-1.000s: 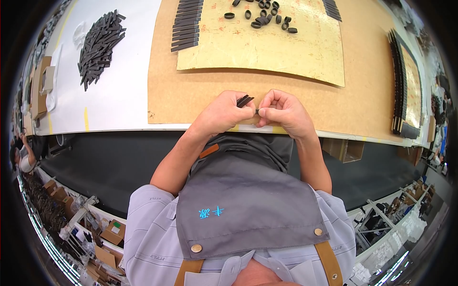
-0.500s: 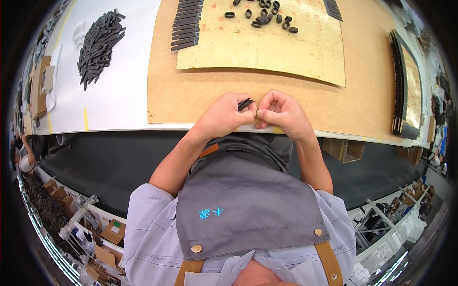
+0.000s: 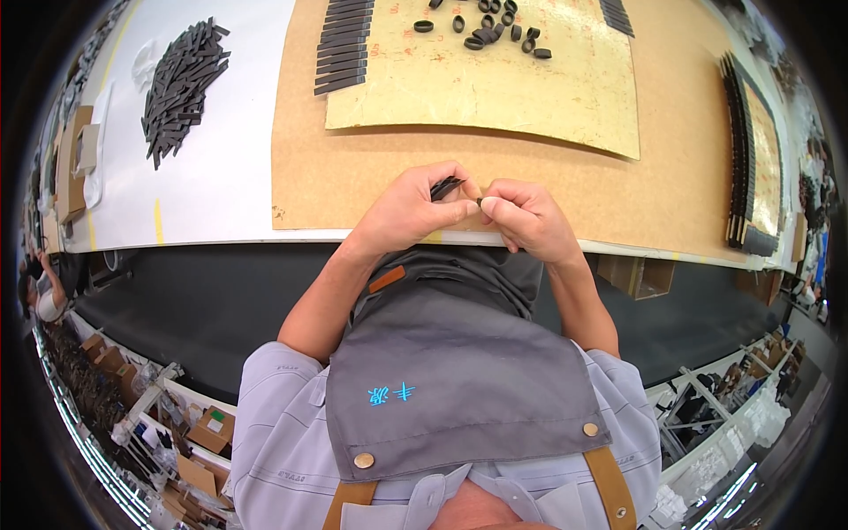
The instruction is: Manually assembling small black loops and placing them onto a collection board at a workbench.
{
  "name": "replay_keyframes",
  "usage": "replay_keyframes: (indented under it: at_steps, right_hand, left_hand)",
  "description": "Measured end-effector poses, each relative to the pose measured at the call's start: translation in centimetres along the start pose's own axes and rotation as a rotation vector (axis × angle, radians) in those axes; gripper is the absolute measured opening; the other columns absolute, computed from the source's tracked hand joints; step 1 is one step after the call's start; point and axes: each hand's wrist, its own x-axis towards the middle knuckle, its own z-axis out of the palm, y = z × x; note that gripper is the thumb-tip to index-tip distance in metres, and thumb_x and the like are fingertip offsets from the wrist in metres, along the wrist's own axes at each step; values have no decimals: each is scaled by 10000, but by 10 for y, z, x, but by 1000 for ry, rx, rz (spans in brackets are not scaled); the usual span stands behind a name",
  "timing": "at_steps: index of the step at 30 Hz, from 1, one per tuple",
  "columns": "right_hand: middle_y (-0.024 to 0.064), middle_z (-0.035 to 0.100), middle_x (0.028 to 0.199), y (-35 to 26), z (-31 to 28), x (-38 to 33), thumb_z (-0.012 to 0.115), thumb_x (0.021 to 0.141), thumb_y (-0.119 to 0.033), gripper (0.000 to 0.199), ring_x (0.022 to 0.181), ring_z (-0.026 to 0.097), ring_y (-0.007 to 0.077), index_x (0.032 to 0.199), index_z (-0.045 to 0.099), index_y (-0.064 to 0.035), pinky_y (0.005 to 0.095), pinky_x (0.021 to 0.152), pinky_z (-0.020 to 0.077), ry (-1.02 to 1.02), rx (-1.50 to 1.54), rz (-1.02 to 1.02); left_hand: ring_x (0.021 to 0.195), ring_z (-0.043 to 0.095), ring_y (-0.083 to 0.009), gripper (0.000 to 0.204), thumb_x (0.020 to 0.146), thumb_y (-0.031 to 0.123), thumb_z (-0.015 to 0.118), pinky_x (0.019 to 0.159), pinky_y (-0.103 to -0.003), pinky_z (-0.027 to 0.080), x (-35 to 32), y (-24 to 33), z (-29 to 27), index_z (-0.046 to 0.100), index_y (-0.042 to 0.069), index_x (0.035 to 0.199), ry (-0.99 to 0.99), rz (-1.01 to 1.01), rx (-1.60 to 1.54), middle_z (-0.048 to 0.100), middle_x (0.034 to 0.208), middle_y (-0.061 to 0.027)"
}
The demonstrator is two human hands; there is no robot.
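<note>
My left hand (image 3: 408,212) is closed around a small bundle of thin black strips (image 3: 445,186), whose ends stick out above the fingers. My right hand (image 3: 523,217) sits right beside it, thumb and forefinger pinched on a tiny dark piece (image 3: 480,201) next to the bundle. Both hands hover at the near edge of a brown board (image 3: 371,172) on the white table (image 3: 221,177).
A yellowish sheet (image 3: 495,88) lies on the board with a row of black strips (image 3: 340,49) and several black rings (image 3: 486,22). A heap of black strips (image 3: 181,84) lies at the far left. Stacked black strips (image 3: 740,150) line the right side. Cardboard boxes (image 3: 71,159) sit at the left edge.
Both hands stay at the board's near edge; the fingers shifted only slightly around the strip bundle.
</note>
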Motion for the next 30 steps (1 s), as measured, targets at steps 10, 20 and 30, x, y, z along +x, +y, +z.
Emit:
replay_keyframes:
  at_steps: [10, 20, 30]
  right_hand:
    - [-31, 475, 559, -1, 1, 4, 467, 928, -176, 240, 411, 396, 26, 795, 570, -5, 196, 395, 325, -60, 1, -66]
    - [7, 548, 672, 3, -2, 1, 485, 928, -206, 249, 470, 465, 44, 881, 602, 9, 201, 428, 376, -91, -35, -62]
    - [-10, 485, 612, 7, -4, 2, 503, 946, -194, 222, 482, 468, 49, 867, 574, 1, 207, 440, 387, -161, -7, -101]
  left_hand:
    - [573, 283, -18, 145, 792, 53, 658, 514, -204, 223, -2, 0, 0, 601, 41, 925, 84, 93, 170, 322, 622, 89]
    - [566, 283, -25, 147, 774, 17, 662, 511, -210, 231, -3, -1, -2, 616, 38, 912, 76, 154, 228, 314, 612, 84]
    - [567, 293, -26, 180, 763, 17, 690, 506, -209, 245, -6, -7, 0, 630, 44, 930, 109, 187, 233, 327, 614, 82]
